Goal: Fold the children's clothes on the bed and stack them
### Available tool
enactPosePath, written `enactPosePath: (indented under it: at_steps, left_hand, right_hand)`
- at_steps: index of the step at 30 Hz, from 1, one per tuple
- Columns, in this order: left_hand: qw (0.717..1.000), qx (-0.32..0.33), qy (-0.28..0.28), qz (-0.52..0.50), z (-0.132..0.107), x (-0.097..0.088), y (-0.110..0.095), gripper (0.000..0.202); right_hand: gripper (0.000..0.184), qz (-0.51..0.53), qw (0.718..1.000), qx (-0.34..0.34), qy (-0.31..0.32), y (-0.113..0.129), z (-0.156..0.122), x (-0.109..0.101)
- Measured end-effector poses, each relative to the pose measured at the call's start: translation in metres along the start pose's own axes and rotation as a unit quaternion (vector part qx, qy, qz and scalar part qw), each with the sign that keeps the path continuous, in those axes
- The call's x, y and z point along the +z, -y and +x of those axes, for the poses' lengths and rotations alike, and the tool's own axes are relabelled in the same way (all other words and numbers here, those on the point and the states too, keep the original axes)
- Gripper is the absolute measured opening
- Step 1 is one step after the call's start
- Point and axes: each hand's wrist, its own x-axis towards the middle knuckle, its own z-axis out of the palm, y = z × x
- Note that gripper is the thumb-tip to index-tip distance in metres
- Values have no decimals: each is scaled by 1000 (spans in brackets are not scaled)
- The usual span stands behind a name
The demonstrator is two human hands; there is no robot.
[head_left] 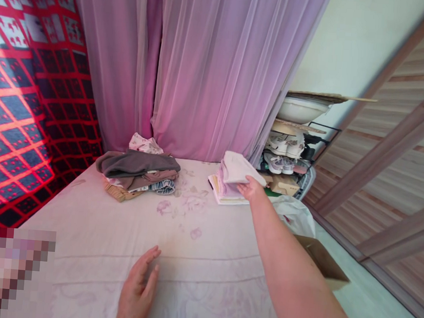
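Observation:
My right hand (249, 187) reaches out to the far right of the bed and grips the near edge of a white folded cloth (242, 169). That cloth lies tilted on top of a stack of pale pink, yellowish and white folded cloths (227, 193). Whether it is a garment or a towel, I cannot tell. Nearer to me, my left hand (139, 283) is open above the flowered bedsheet (213, 242), its thumb apart from the fingers and nothing in it.
A pile of folded clothes (141, 165) sits on a wicker basket (119, 192) at the far left. Purple curtains (204, 70) hang behind the bed. On the right stand a shoe rack (281, 162), an open cardboard box (321, 260) and a wooden wardrobe (390, 178).

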Motion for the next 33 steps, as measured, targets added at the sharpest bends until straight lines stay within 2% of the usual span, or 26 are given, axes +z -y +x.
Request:
enactPosePath:
  at_steps: [3,5,12,15,19,26,33]
  left_hand:
    - [1000,8,1,15,-2,0,0,36]
    - [1000,15,1,24,-3,0,1,35]
    - [997,48,6,52,-3,0,-3,31]
    - [997,48,5,57,-3,0,-4,31]
    - [997,49,10,63,-4,0,-5,32]
    - [995,65,5,75,-3,-1,-6,31]
    - [993,76,12,92,-3,-2,-7,30]
  right_hand:
    - [16,-15,1000,23,-14,-37,11,-18]
    - [15,-14,999,31,-24,-47,18,-24]
    - [11,-1,999,37,-34,-47,34,-15]
    - [22,3,998,40,-49,-53,35,-14]
    - [29,10,997,43,-61,-57,36,-16]
    - [26,22,997,51,-47,-44,39,-24]
    - [23,15,995,87,-36,-48,36,-31]
